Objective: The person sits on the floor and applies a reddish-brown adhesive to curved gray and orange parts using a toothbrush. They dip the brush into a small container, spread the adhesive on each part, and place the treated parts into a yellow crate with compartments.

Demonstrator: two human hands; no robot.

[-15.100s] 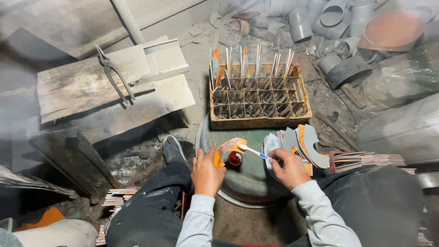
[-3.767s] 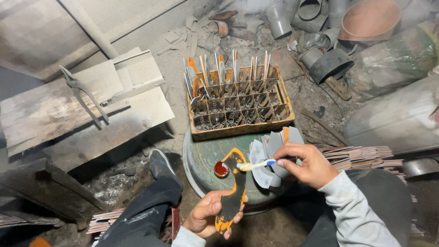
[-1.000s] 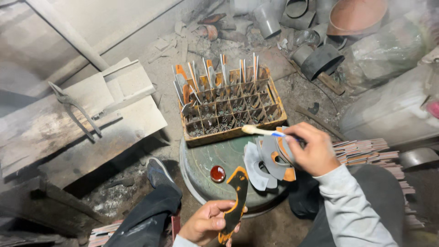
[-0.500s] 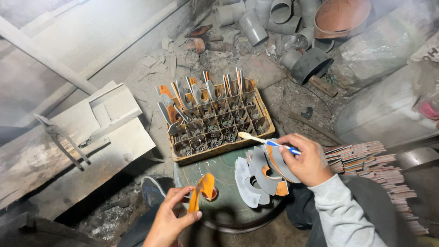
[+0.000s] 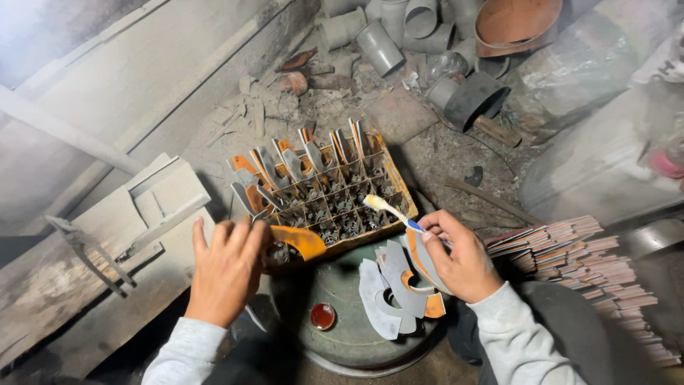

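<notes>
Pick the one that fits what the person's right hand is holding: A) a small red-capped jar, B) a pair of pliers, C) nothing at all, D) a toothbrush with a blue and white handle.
D: the right hand grips a toothbrush with a white and blue handle, its bristle end pointing toward the compartmented crate, while the same hand also rests on a fan of curved grey and orange pieces.

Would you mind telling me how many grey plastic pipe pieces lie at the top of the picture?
About 5: four light grey pipe sections clustered along the top edge, and one dark wide pipe collar lower right of them. More may be hidden behind the orange bowl.
</notes>
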